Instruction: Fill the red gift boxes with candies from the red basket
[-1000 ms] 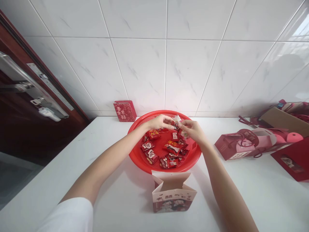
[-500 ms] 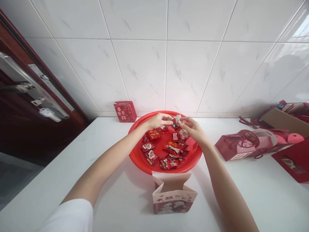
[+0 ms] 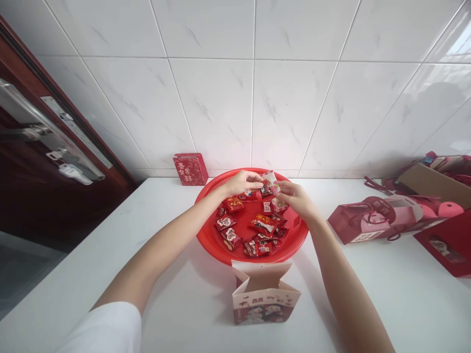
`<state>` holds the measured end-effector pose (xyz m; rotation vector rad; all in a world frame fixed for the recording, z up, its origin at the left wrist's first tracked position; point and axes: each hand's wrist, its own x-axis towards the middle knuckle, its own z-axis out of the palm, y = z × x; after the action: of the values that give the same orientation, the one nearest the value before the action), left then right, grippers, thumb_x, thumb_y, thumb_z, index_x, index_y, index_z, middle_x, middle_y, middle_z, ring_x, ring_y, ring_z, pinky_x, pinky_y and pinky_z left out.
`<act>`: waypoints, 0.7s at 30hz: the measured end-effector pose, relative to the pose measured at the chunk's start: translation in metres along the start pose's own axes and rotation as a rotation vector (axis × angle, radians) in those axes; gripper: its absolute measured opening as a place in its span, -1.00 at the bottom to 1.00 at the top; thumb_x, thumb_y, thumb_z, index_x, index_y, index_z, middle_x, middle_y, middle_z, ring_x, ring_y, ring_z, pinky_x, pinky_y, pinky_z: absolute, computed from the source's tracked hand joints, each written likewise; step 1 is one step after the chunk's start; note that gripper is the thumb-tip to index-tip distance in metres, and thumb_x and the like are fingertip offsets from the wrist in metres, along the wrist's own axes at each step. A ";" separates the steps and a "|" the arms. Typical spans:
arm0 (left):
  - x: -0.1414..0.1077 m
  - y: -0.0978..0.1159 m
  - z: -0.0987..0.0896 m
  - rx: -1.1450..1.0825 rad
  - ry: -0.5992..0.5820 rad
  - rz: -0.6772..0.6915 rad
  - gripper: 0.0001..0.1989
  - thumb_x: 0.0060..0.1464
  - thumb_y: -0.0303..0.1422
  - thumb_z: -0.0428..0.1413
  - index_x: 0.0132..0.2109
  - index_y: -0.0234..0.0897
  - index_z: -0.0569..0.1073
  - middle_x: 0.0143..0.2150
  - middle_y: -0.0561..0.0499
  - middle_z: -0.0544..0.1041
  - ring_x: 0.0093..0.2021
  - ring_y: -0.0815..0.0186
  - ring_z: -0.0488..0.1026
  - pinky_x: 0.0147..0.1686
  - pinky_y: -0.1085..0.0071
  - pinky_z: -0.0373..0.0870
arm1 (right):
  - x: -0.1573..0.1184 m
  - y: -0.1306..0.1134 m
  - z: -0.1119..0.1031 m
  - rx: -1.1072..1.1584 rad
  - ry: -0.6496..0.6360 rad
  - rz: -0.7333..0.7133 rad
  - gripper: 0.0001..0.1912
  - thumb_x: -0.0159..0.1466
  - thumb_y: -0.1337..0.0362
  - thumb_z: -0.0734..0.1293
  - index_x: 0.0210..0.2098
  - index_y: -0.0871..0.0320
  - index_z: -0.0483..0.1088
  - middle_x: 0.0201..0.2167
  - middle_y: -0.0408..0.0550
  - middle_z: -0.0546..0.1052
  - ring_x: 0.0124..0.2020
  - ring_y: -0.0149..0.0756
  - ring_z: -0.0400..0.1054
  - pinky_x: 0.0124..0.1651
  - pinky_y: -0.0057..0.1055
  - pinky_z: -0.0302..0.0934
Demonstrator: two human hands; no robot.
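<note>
Over the far side of a red plastic basket (image 3: 206, 245), both hands are close together at small wrapped candies. My left hand (image 3: 241, 184) is closed, thumb and fingers pinching a red and dark candy packet (image 3: 264, 188). Between the thumb and fingers of my right hand (image 3: 296, 197) is a clear and pink wrapped candy (image 3: 273, 182), which overlaps the dark packet. Several red candy packets (image 3: 264, 224) lie in the basket below. In front of the basket stands a small printed gift box (image 3: 263, 311), upright with its top open.
A red box (image 3: 190, 169) stands against the tiled wall at the back left. Pink handled gift boxes (image 3: 368, 220), a red box with a window (image 3: 447, 247) and a cardboard carton (image 3: 419, 181) sit on the right. A door with keys (image 3: 73, 171) is at far left.
The clear and pink candy has turned in my right hand and shows more of its face, beside the dark packet. Both hands stay almost in place.
</note>
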<state>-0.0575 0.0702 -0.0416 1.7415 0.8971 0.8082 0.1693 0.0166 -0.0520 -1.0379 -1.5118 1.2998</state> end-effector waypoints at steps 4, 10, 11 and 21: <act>0.000 0.002 0.001 0.012 -0.012 0.003 -0.54 -0.12 -0.03 0.40 -0.21 -0.31 0.62 -0.21 -0.05 0.65 -0.17 0.23 0.53 -0.06 0.26 0.40 | -0.003 -0.005 0.001 0.007 -0.006 0.034 -0.59 0.17 0.00 0.49 -0.10 0.12 0.50 -0.41 -0.07 0.65 -0.46 -0.26 0.47 -0.44 -0.38 0.29; -0.002 0.008 0.005 0.047 -0.039 0.005 -0.56 -0.07 0.02 0.36 -0.32 -0.31 0.59 -0.32 0.01 0.59 -0.28 0.31 0.47 -0.18 0.34 0.38 | -0.001 -0.006 0.001 0.048 -0.014 0.062 -0.54 0.00 0.19 0.57 -0.13 0.12 0.46 -0.48 -0.16 0.62 -0.50 -0.32 0.46 -0.46 -0.43 0.28; -0.002 0.009 0.006 0.053 -0.042 0.004 -0.55 -0.06 0.03 0.35 -0.32 -0.32 0.58 -0.33 0.02 0.58 -0.29 0.32 0.46 -0.20 0.35 0.37 | 0.000 -0.005 0.001 0.054 -0.008 0.063 -0.53 -0.01 0.20 0.56 -0.12 0.13 0.46 -0.48 -0.15 0.62 -0.50 -0.32 0.46 -0.45 -0.42 0.29; -0.006 0.016 0.008 0.090 -0.054 0.019 -0.62 0.02 -0.03 0.29 -0.33 -0.31 0.57 -0.36 0.03 0.56 -0.32 0.34 0.42 -0.23 0.37 0.36 | 0.000 -0.002 0.001 0.089 0.047 0.052 -0.54 -0.02 0.20 0.56 -0.13 0.13 0.47 -0.38 -0.09 0.65 -0.40 -0.22 0.54 -0.39 -0.35 0.40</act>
<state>-0.0506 0.0580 -0.0291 1.8442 0.8943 0.7389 0.1684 0.0162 -0.0496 -1.0490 -1.3878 1.3572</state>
